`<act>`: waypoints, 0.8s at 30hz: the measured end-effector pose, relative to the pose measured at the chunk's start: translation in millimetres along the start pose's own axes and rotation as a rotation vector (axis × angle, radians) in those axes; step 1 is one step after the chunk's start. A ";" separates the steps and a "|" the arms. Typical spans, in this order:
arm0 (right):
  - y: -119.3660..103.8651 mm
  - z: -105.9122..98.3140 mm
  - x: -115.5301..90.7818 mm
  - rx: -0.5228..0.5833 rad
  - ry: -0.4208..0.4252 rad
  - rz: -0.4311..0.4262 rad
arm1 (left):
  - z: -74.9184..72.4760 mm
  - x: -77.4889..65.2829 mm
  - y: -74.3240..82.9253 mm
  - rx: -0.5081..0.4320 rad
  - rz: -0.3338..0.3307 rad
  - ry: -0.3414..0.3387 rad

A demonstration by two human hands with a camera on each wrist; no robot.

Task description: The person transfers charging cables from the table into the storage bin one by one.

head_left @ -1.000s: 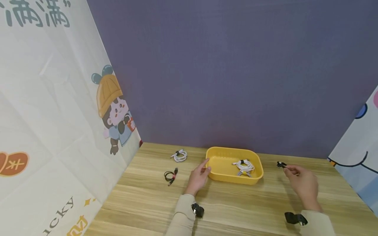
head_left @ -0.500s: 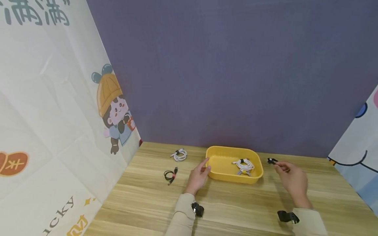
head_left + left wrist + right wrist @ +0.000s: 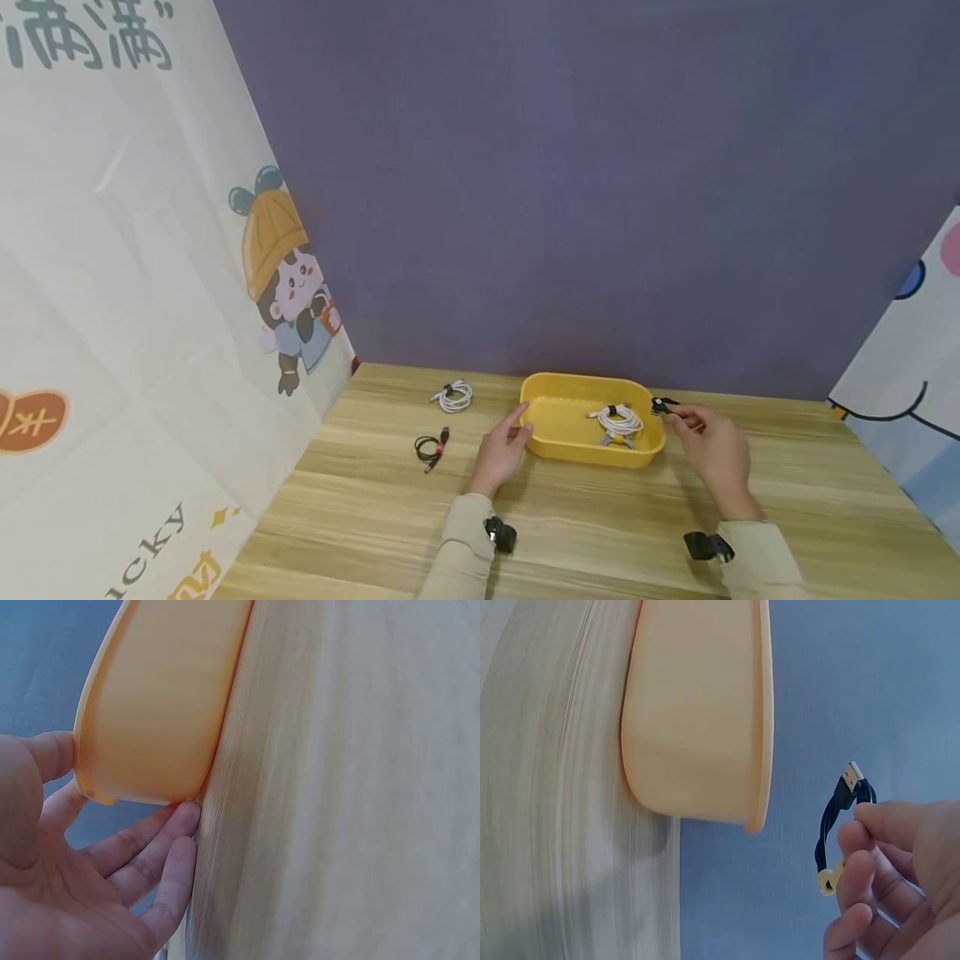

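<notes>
My right hand (image 3: 714, 447) pinches a coiled black USB cable (image 3: 826, 825) between thumb and fingers. Its metal plug and a yellow tie show in the right wrist view. In the head view this cable overlaps the right rim of a yellow tray (image 3: 577, 452); the right wrist view shows it apart from the tray wall. A coiled white cable (image 3: 624, 420) and a greyish cable with a yellow tie (image 3: 619, 439) lie in the tray's right half. At the tray's left end, my left hand (image 3: 498, 457) touches the rim and outer wall with loosely extended fingers.
Left of the tray, a coiled white cable (image 3: 454, 398) with a black tie lies on the wooden table (image 3: 600, 533). In front of it is a black cable (image 3: 431, 449) with a red tie. A dark wall panel (image 3: 570, 208) rises behind the table.
My right hand has moved left with the black USB cable, from the table's right side to the tray's right rim. The left hand and tray stay in place.
</notes>
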State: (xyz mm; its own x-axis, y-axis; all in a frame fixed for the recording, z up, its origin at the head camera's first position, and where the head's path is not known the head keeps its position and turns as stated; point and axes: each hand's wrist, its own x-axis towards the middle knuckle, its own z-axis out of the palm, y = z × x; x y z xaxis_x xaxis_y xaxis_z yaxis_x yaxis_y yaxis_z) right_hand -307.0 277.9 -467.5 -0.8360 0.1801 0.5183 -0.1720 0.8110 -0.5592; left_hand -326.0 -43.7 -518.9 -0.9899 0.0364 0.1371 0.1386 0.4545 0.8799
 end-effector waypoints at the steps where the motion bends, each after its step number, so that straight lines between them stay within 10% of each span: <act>1: -1.4 1.0 0.3 0.003 -0.005 0.001 | 0.2 0.2 -0.4 0.000 -0.002 0.000; 24: -34.1 25.3 1.3 -0.013 -0.115 -0.014 | 2.4 1.7 -4.6 -0.005 0.018 0.005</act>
State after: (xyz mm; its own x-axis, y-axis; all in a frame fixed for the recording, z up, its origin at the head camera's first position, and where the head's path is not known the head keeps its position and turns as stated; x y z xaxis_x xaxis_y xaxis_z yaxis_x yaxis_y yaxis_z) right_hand -315.4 236.5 -464.1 -0.8879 0.1042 0.4481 -0.1779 0.8205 -0.5433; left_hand -328.4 -43.6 -523.8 -0.9870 0.0405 0.1554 0.1569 0.4495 0.8794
